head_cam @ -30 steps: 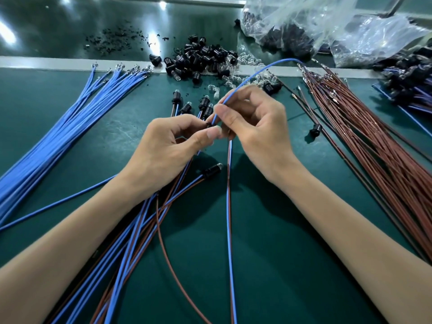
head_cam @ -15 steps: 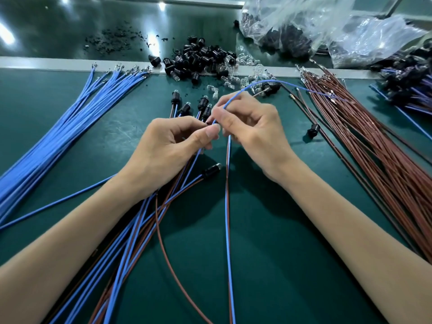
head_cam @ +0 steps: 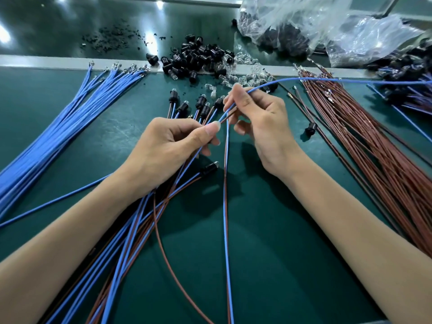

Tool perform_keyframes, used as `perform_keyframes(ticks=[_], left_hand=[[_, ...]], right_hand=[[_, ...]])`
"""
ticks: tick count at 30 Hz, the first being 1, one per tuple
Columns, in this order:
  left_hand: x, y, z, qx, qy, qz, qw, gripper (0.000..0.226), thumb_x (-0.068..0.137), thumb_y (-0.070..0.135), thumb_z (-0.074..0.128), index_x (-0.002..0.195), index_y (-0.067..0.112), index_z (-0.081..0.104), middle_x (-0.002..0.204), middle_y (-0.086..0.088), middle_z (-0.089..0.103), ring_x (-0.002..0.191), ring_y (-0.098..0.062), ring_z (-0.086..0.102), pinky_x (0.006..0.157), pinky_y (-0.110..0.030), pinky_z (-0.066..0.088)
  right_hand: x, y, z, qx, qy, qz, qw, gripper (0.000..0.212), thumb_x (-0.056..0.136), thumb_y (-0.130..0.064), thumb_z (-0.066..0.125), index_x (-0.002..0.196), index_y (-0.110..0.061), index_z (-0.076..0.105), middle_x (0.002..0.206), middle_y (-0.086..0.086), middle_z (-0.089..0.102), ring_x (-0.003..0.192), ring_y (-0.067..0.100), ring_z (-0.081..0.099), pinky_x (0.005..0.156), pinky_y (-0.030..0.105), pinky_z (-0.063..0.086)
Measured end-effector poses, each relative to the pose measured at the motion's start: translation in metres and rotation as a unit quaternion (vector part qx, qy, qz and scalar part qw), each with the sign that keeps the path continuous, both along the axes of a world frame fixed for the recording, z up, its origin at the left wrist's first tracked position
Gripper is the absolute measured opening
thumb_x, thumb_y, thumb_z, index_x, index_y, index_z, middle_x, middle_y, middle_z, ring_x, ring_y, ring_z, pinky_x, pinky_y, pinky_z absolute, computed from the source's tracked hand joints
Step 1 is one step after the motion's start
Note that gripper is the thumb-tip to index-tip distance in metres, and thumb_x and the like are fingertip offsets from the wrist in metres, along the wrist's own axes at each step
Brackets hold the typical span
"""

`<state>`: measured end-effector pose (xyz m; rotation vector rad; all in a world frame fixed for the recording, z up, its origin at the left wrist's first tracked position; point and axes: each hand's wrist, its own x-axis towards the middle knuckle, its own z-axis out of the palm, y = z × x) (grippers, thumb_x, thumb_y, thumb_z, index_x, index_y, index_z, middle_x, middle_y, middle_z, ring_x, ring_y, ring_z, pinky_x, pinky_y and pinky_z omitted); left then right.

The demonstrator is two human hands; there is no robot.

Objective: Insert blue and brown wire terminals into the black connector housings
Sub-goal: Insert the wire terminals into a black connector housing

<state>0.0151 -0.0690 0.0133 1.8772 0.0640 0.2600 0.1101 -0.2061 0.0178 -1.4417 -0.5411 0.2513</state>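
Left hand (head_cam: 168, 146), fingers curled, pinched the end of a blue wire (head_cam: 304, 78), probably steadying a hidden housing there. Right hand (head_cam: 264, 127) pinched the same wire higher, apparently to feed it in. Loose black connector housings (head_cam: 198, 54) lay piled beyond, within reach.

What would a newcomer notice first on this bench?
At centre, the left hand and right hand pinch one blue wire that runs off to the right edge. A fan of loose blue wires covers the left side and a brown wire bundle the right, with a heap of black housings behind.
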Motion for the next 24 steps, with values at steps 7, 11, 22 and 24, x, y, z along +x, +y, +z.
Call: perform_keyframes(ticks=[7, 11, 22, 24], left_hand=[[-0.0021, -0.0006, 0.0037, 0.014, 0.011, -0.010, 1.000, 0.036, 0.081, 0.047, 0.056, 0.075, 0.017, 0.074, 0.061, -0.010, 0.050, 0.056, -0.010, 0.037, 0.053, -0.022, 0.028], [-0.0031, -0.0005, 0.0045, 0.016, 0.013, -0.008, 1.000, 0.036, 0.082, 0.049, 0.055, 0.075, 0.019, 0.074, 0.059, -0.012, 0.049, 0.053, -0.012, 0.033, 0.048, -0.021, 0.025], [-0.0028, -0.0008, 0.0035, 0.013, 0.007, -0.003, 1.000, 0.035, 0.080, 0.049, 0.057, 0.077, 0.019, 0.075, 0.058, 0.000, 0.058, 0.059, -0.019, 0.038, 0.056, -0.027, 0.027], [-0.0028, -0.0011, 0.0036, 0.012, 0.006, -0.002, 1.000, 0.033, 0.082, 0.048, 0.057, 0.077, 0.021, 0.075, 0.057, 0.003, 0.058, 0.059, -0.019, 0.037, 0.055, -0.027, 0.027]], right_hand=[[-0.0060, 0.0035, -0.0011, -0.048, -0.023, 0.072, 0.996, 0.024, 0.096, -0.019, 0.054, 0.074, -0.015, 0.064, 0.074, -0.007, 0.063, 0.055, 0.005, 0.051, 0.048, 0.017, 0.036], [-0.0007, 0.0022, 0.0060, 0.071, 0.107, 0.030, 0.991, 0.035, 0.103, -0.032, 0.033, 0.077, -0.013, 0.048, 0.079, 0.002, 0.062, 0.049, 0.010, 0.049, 0.044, 0.020, 0.034], [-0.0007, 0.0017, 0.0015, -0.022, 0.049, 0.050, 0.997, 0.029, 0.093, -0.043, 0.040, 0.079, -0.019, 0.051, 0.087, -0.002, 0.063, 0.055, 0.007, 0.054, 0.046, 0.018, 0.036], [0.0006, 0.0003, 0.0025, 0.023, 0.053, 0.027, 0.998, 0.030, 0.100, -0.032, 0.038, 0.076, -0.018, 0.050, 0.084, -0.002, 0.062, 0.055, 0.008, 0.055, 0.046, 0.019, 0.035]])
